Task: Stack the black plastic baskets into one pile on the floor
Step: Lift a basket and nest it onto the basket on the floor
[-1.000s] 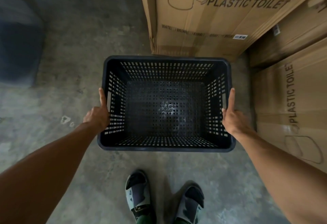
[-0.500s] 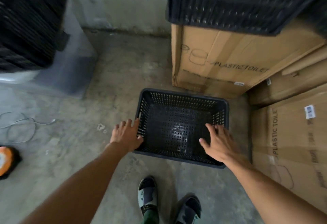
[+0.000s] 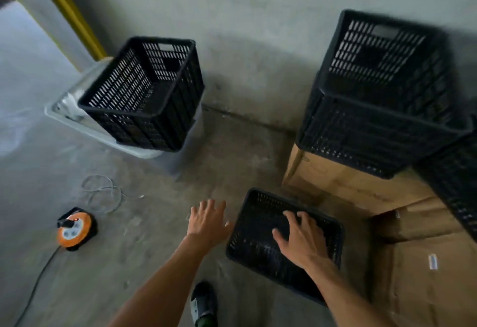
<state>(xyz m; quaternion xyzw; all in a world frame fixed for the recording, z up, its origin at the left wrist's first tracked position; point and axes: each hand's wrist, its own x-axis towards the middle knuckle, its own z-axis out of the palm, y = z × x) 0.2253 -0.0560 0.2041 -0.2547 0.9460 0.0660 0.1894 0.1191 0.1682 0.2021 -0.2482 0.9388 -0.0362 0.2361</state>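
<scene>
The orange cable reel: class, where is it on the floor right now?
In the head view, the orange cable reel sits on the concrete floor at lower left, left of the open left hand and just below a loose coil of pale wire.

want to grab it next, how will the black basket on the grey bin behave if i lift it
The basket looks empty with slotted walls, so probably light for its size. Its moulded rim suggests it stays stiff, not floppy. It sits skewed on the grey bin, overhanging one edge, so a careless push might tip it off.
</scene>
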